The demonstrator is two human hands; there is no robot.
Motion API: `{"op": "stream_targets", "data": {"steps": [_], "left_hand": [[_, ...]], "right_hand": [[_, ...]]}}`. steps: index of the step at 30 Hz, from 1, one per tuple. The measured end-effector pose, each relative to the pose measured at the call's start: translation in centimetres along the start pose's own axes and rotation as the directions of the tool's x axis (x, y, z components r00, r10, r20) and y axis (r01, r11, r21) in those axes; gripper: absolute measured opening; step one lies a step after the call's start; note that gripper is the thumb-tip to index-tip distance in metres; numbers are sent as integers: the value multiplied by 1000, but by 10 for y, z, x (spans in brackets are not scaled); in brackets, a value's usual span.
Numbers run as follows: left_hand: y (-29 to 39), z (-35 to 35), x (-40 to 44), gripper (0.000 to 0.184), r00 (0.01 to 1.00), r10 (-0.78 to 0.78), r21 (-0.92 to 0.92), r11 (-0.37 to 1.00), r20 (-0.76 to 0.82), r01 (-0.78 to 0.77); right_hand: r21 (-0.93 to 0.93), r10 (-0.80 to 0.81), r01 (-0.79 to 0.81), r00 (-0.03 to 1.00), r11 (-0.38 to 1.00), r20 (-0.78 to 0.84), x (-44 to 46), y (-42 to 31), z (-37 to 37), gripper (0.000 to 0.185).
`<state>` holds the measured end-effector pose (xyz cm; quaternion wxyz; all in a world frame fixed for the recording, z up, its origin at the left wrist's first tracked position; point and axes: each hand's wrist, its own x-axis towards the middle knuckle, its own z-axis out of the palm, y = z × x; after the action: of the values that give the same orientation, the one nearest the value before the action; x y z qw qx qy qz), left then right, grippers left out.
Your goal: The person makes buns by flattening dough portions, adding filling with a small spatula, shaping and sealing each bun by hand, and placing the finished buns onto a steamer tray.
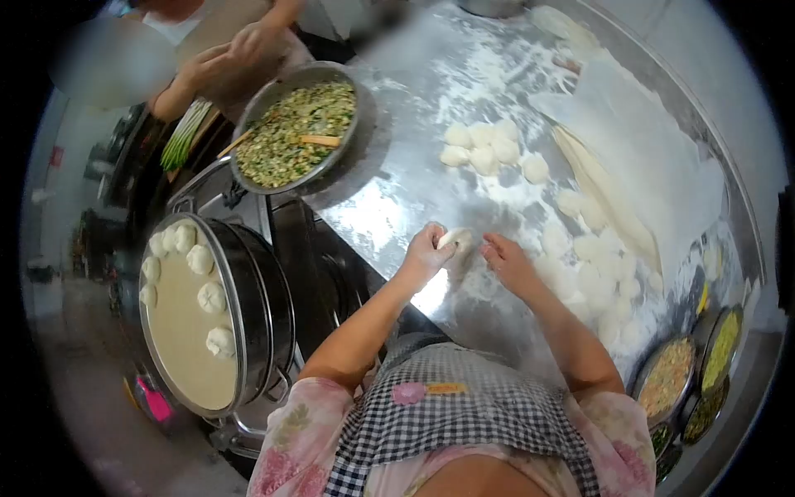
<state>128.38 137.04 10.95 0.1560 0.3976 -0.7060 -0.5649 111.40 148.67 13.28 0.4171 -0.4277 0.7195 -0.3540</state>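
My left hand [427, 255] is closed around a piece of dough [455, 243], which it holds above the near edge of the floured metal table [373, 215]. Just to the right of the dough is my right hand [505, 258], its fingers slightly curled and apart from the dough, with nothing seen in them. Beyond both hands a cluster of dough pieces [484, 147] lies on the flour. More flattened dough pieces [592, 269] lie to the right of my right hand.
A bowl of chopped filling [290, 137] stands at upper left, near a co-worker's hands [232, 58]. At left is a steamer [192, 331] with several buns. A cloth [633, 157] covers dough at right. Filling bowls [665, 377] sit at lower right.
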Motion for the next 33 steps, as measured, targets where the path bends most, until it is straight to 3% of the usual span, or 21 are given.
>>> {"op": "stream_targets", "data": {"steps": [2, 3, 5, 6, 8, 9, 10, 12, 15, 16, 18, 19, 21, 23, 26, 29, 30, 33], "left_hand": [[24, -20, -11, 30, 997, -59, -371, 926, 57, 76], [42, -35, -19, 31, 994, -59, -597, 795, 93, 103], [57, -66, -31, 34, 986, -8, -911, 383, 164, 155], [42, -85, -32, 42, 949, 160, -938, 263, 272, 225], [52, -100, -39, 48, 951, 119, -900, 376, 285, 222], [55, -105, -41, 53, 953, 98, -875, 432, 286, 218], [52, -108, -43, 62, 927, 217, -788, 604, 307, 120], [52, -110, -44, 63, 900, 183, -663, 735, 395, 141], [44, -104, -41, 60, 861, 167, -516, 848, 480, 123], [39, -102, -40, 58, 848, 166, -474, 874, 502, 110], [38, -97, -41, 55, 849, 196, -330, 943, 490, -27], [38, -96, -37, 54, 849, 219, -239, 964, 480, -113], [-5, -73, -25, 55, 872, 179, -179, 978, 456, -108], [48, -94, -40, 52, 851, 83, -69, 996, 518, -56], [-16, -58, -20, 46, 872, 218, -206, 969, 437, -139], [21, -75, -35, 41, 792, 52, -198, 976, 608, 88], [-1, -64, -27, 38, 773, 264, -274, 954, 576, -122], [55, -90, -48, 38, 918, -4, -243, 964, 397, 110]], "right_hand": [[243, 176, -218, 967, 945, 183, 7, -57, 0, 33], [274, 149, -196, 972, 942, 183, 10, -76, 2, 31], [335, 104, -159, 979, 928, 177, 15, -106, 10, 28], [347, -4, -56, 985, 936, 171, 17, -115, 15, 28], [371, -220, 149, 963, 917, 156, 21, -129, 26, 26], [320, -233, 170, 957, 932, 171, 23, -130, 32, 26], [268, -247, 193, 951, 944, 185, 25, -132, 40, 26], [89, -274, 260, 934, 961, 230, 25, -138, 44, 23], [-78, -200, 234, 931, 969, 304, 25, -134, 44, 20], [-38, -251, 269, 935, 962, 252, 23, -132, 47, 14], [-164, -218, 272, 933, 948, 285, 18, -125, 47, 15], [-227, -221, 291, 932, 930, 288, 20, -124, 46, 15], [-90, -205, 225, 960, 970, 190, 14, -121, 49, 12], [-117, -143, 164, 975, 980, 169, 10, -129, 45, 9], [-224, -346, 390, 914, 893, 213, 3, -128, 38, 9], [-217, -603, 625, 780, 750, 166, 16, -88, 32, 15], [-407, -568, 580, 806, 706, 166, 30, -62, 27, 24], [-628, -628, 583, 756, 515, 187, 46, -37, 9, 32]]}}
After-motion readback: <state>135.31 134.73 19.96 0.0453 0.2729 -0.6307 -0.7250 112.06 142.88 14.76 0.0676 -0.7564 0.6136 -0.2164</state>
